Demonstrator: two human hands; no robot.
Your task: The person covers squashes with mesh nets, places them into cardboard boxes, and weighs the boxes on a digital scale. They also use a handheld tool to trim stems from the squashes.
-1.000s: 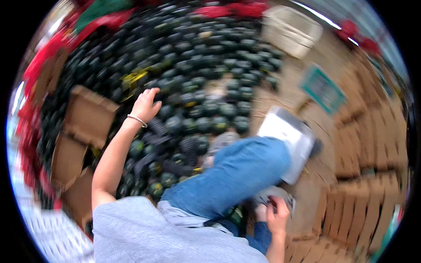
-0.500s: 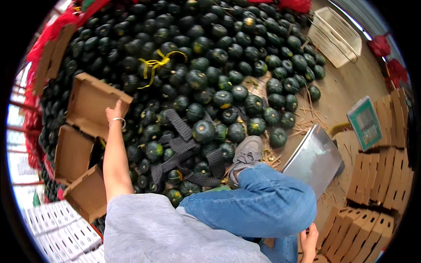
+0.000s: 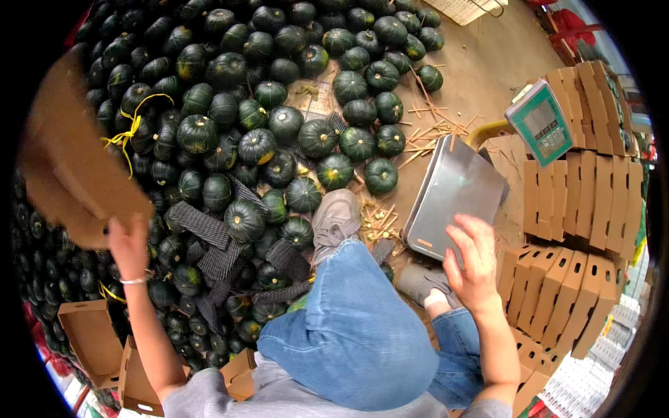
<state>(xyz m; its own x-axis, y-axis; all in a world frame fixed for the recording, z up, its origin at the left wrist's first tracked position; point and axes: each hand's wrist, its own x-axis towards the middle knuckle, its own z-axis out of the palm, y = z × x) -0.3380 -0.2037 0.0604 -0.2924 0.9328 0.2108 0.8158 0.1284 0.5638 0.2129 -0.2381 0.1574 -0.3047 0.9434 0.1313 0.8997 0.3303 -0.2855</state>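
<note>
A dusty floor (image 3: 481, 76) littered with dry stalks carries a broad heap of dark green kabocha squashes (image 3: 244, 125), with woven straps lying among them. The left hand (image 3: 129, 245), bracelet at the wrist, is raised over the heap, its grip closed on the lower edge of a brown cardboard box (image 3: 73, 174), which tilts up and away to the left above the fingers. The right hand (image 3: 474, 268) hangs open, fingers spread and loosely curled, holding nothing, just above the near corner of a flat steel scale platform (image 3: 456, 191). Stacks of folded cartons (image 3: 578, 209) stand to the right, beside the scale's display (image 3: 542, 122).
</note>
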